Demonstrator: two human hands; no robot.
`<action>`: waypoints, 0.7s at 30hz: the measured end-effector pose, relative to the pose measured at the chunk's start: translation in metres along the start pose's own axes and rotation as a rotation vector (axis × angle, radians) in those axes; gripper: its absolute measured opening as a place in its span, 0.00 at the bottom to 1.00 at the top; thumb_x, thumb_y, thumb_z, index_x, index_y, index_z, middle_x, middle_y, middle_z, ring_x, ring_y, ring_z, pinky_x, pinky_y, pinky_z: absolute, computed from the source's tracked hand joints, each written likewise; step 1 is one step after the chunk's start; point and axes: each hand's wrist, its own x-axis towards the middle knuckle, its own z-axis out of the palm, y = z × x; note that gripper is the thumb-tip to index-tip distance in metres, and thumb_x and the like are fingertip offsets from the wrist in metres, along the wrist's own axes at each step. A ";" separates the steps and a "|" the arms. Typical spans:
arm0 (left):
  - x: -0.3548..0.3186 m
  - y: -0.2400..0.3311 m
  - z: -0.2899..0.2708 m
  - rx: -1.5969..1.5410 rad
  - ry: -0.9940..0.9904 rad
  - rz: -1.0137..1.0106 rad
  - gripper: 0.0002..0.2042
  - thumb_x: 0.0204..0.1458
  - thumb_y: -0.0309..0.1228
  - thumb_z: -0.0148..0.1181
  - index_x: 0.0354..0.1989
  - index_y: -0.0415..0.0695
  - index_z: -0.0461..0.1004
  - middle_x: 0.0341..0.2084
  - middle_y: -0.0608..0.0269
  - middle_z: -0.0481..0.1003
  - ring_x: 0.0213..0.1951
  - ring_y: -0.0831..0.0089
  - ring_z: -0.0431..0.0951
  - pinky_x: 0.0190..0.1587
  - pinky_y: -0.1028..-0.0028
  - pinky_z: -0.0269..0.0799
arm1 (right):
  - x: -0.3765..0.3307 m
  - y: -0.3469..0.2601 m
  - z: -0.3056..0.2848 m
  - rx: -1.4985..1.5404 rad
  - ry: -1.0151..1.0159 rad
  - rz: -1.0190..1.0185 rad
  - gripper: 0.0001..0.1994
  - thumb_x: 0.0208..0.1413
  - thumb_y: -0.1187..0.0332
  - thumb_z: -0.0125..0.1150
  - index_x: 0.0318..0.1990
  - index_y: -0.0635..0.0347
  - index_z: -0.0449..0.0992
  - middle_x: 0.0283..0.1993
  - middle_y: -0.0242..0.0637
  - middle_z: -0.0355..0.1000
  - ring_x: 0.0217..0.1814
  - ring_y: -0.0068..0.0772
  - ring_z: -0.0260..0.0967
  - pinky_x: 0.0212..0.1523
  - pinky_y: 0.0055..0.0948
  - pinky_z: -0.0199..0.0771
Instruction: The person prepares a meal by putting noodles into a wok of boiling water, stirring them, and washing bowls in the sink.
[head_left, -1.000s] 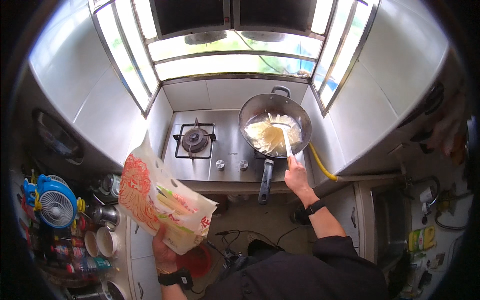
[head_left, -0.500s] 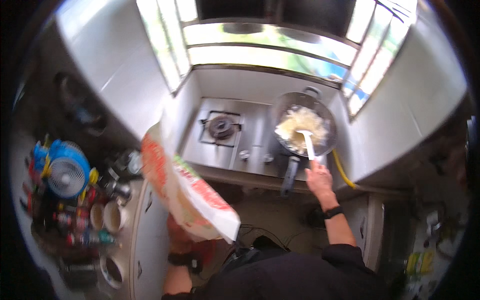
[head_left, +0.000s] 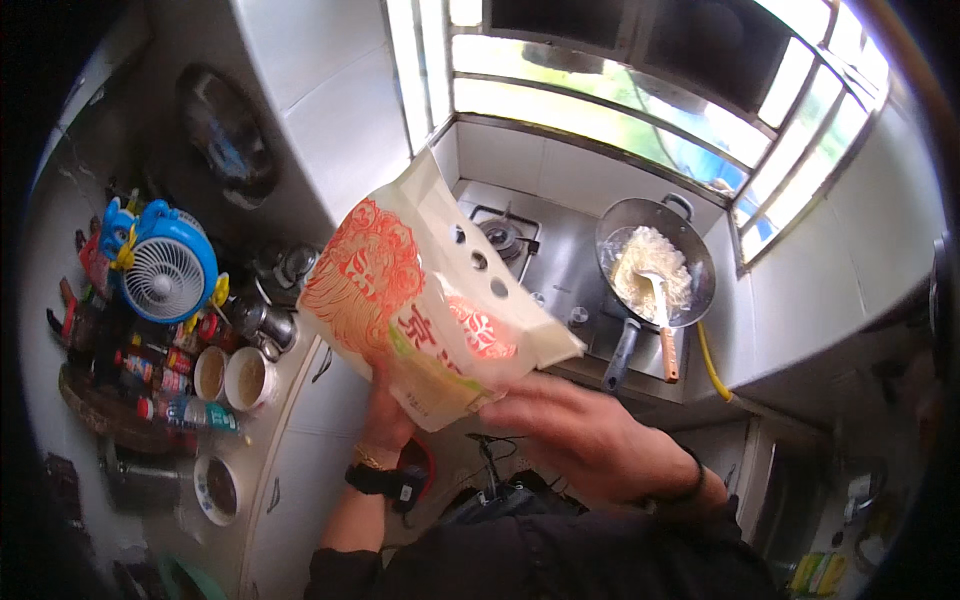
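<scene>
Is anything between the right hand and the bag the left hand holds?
Nothing visible. The right hand sits just under the bag, close to its lower edge, with no object between them. The left hand grips the bag from below.

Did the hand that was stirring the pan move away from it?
Yes. The right hand has left the spatula in the pan and come back toward the bag.

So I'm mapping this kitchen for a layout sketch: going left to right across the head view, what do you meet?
Blue fan → two cups → printed bag held by left hand → gas burner → wok of noodles with spatula → yellow hose.
</scene>
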 end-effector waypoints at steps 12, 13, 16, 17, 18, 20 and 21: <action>-0.025 0.000 0.062 0.338 -0.062 -0.017 0.34 0.55 0.56 0.40 0.61 0.40 0.52 0.55 0.55 0.63 0.53 0.60 0.66 0.53 0.61 0.66 | 0.009 0.104 0.094 -0.271 0.022 0.632 0.19 0.41 0.56 0.62 0.37 0.59 0.73 0.34 0.49 0.71 0.38 0.49 0.69 0.36 0.40 0.69; -0.022 -0.003 0.059 0.340 -0.067 -0.027 0.34 0.55 0.56 0.40 0.61 0.40 0.52 0.55 0.55 0.63 0.53 0.60 0.66 0.53 0.61 0.66 | 0.006 0.107 0.097 -0.263 0.014 0.641 0.20 0.41 0.55 0.62 0.39 0.59 0.73 0.36 0.49 0.71 0.39 0.49 0.69 0.38 0.40 0.69; -0.020 -0.004 0.053 0.290 -0.044 -0.127 0.34 0.55 0.56 0.40 0.61 0.41 0.51 0.56 0.54 0.62 0.54 0.59 0.66 0.53 0.60 0.66 | 0.000 0.115 0.107 -0.175 0.106 0.668 0.20 0.44 0.55 0.60 0.40 0.60 0.73 0.37 0.48 0.72 0.40 0.47 0.71 0.39 0.37 0.71; -0.019 -0.006 0.059 0.239 -0.077 -0.168 0.34 0.55 0.56 0.40 0.61 0.41 0.51 0.56 0.54 0.62 0.54 0.59 0.66 0.53 0.60 0.66 | -0.007 0.134 0.118 -0.161 0.162 0.607 0.20 0.44 0.54 0.60 0.39 0.60 0.73 0.36 0.48 0.72 0.38 0.47 0.71 0.39 0.38 0.71; -0.020 -0.007 0.061 0.187 -0.102 -0.200 0.34 0.55 0.56 0.40 0.61 0.41 0.51 0.56 0.53 0.61 0.54 0.58 0.66 0.54 0.60 0.65 | -0.009 0.141 0.119 -0.158 0.166 0.609 0.20 0.44 0.54 0.60 0.39 0.60 0.73 0.36 0.48 0.72 0.38 0.47 0.71 0.39 0.38 0.71; -0.019 -0.012 0.065 0.239 -0.083 -0.159 0.34 0.55 0.56 0.40 0.61 0.41 0.51 0.56 0.53 0.62 0.54 0.58 0.66 0.53 0.60 0.66 | -0.013 0.148 0.119 -0.116 0.262 0.489 0.19 0.44 0.54 0.60 0.38 0.59 0.74 0.34 0.50 0.72 0.38 0.48 0.71 0.37 0.38 0.71; -0.018 -0.013 0.067 0.289 -0.064 -0.114 0.35 0.55 0.57 0.40 0.61 0.41 0.51 0.56 0.53 0.62 0.54 0.58 0.66 0.53 0.60 0.66 | -0.014 0.148 0.117 -0.117 0.268 0.492 0.19 0.44 0.54 0.60 0.38 0.59 0.74 0.34 0.50 0.72 0.38 0.48 0.71 0.37 0.38 0.71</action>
